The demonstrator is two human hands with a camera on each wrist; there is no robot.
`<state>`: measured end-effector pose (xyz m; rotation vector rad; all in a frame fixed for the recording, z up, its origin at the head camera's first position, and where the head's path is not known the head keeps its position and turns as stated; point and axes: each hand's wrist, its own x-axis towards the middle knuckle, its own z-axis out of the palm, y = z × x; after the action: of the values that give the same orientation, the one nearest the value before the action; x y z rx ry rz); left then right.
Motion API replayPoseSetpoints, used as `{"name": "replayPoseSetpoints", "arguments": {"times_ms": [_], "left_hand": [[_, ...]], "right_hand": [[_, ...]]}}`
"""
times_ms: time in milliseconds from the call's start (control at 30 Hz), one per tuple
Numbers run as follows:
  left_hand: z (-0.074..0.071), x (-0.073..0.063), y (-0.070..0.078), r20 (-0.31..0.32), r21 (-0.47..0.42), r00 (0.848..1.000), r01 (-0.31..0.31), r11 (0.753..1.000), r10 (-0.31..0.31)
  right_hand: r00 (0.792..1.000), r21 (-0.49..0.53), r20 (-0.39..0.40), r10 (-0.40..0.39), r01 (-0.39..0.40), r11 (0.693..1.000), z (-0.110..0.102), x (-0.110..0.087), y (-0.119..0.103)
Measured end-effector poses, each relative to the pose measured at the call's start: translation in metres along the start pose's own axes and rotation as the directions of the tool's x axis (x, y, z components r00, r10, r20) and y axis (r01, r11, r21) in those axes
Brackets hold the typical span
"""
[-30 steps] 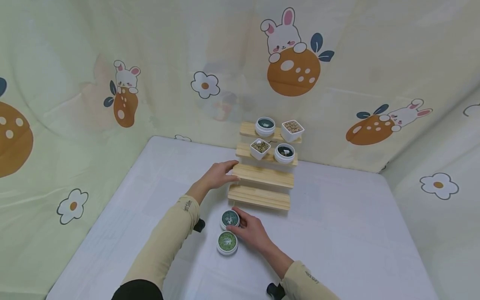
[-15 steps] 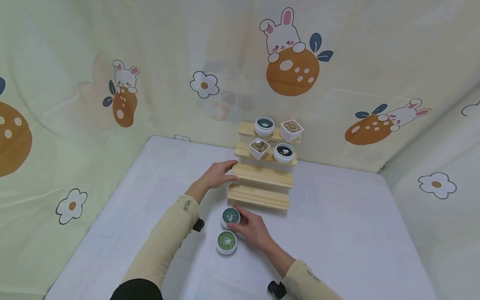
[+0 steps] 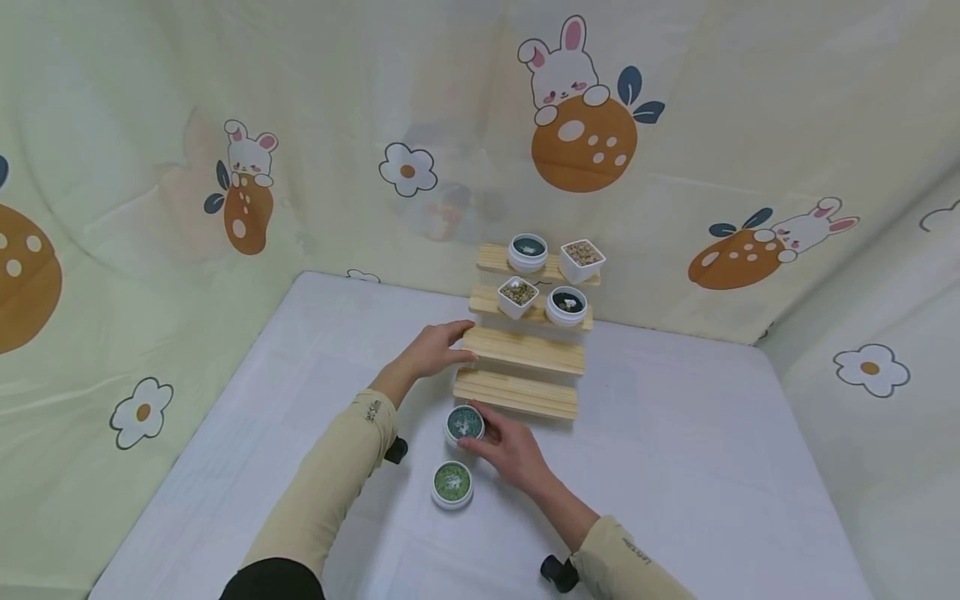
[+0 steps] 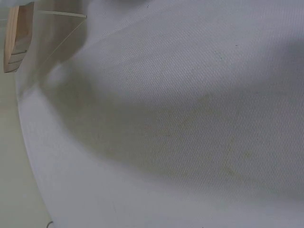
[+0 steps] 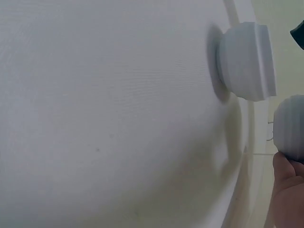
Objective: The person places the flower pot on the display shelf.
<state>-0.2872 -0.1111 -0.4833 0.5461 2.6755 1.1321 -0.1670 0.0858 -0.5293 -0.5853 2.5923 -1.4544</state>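
Note:
My right hand grips a small round white pot with a dark green top. In the right wrist view that held pot is raised off the cloth, with fingers against its side. A second round white pot, topped in bright green, stands on the cloth nearer to me. My left hand holds the left end of a stepped wooden display stand, thumb and fingers at the front and back of one step. The left wrist view shows part of the stand, but not the hand.
On the stand's upper two steps sit two round white pots, one at the back and one lower, and two square white pots. A white cloth covers the table. A printed curtain hangs behind.
My right hand has carried the dark green pot slightly up and toward the stand, away from the bright green pot. My left hand has stayed at the stand's side.

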Motion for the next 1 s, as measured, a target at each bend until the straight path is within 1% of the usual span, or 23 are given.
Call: {"name": "replayPoseSetpoints", "arguments": {"times_ms": [100, 267, 400, 633, 800, 867, 900, 1000], "left_hand": [[0.000, 0.000, 0.000, 0.005, -0.006, 1.000, 0.012, 1.000, -0.012], [0.000, 0.000, 0.000, 0.005, -0.003, 1.000, 0.017, 1.000, -0.017], [0.000, 0.000, 0.000, 0.005, 0.009, 1.000, 0.008, 1.000, -0.008], [0.000, 0.000, 0.000, -0.001, 0.033, 1.000, -0.009, 0.999, 0.009], [0.000, 0.000, 0.000, -0.001, 0.048, 1.000, -0.013, 0.999, 0.013], [0.000, 0.001, 0.000, 0.000, 0.049, 1.000, -0.010, 0.999, 0.010], [0.000, 0.001, 0.000, 0.001, 0.051, 1.000, -0.009, 0.999, 0.009], [0.000, 0.002, 0.000, 0.002, 0.048, 1.000, -0.009, 0.999, 0.009]], "right_hand": [[1.000, -0.018, -0.024, -0.001, 0.000, 1.000, -0.004, 0.001, -0.003], [0.999, 0.006, -0.050, -0.012, 0.013, 1.000, -0.012, 0.005, -0.008], [0.996, 0.045, -0.090, -0.006, 0.010, 0.999, -0.020, 0.010, -0.013], [0.986, 0.042, -0.169, -0.002, 0.010, 0.999, -0.033, 0.019, -0.021], [0.979, 0.025, -0.201, 0.028, -0.023, 0.999, -0.040, 0.026, -0.024], [0.976, 0.009, -0.211, 0.049, -0.048, 0.999, -0.043, 0.029, -0.025], [0.975, -0.008, -0.214, 0.052, -0.055, 0.998, -0.045, 0.030, -0.025], [0.973, -0.016, -0.216, 0.078, -0.083, 0.996, -0.050, 0.035, -0.026]]}}
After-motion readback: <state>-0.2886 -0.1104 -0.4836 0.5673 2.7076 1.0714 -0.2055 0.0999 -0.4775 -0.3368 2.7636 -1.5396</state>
